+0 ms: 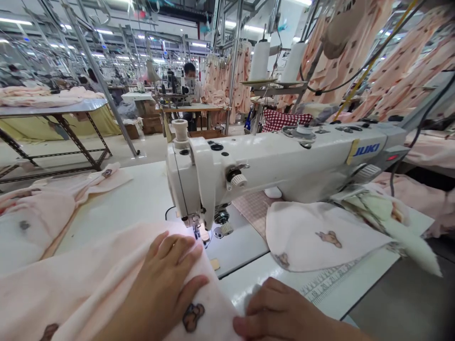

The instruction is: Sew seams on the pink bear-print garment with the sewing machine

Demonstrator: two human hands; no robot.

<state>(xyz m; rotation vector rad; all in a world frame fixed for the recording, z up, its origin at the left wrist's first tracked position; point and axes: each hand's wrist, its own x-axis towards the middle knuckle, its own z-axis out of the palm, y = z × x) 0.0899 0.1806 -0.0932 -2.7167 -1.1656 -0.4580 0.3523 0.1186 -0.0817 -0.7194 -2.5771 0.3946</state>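
Note:
Pale pink plush fabric with printed bear figures lies over the left of the sewing table and runs up to the needle. My left hand rests on top of it with fingers apart, just in front of the presser foot. At the cloth's right edge my right hand is curled, thumb and fingers closed on the border. The white sewing machine stands above, its lamp lighting the needle area. Part of the fabric under my left palm is hidden.
A cut fabric piece with bear prints lies right of the needle, over a printed ruler scale. More pink cloth sits at left. Thread cones stand behind the machine. Hanging garments fill the back right.

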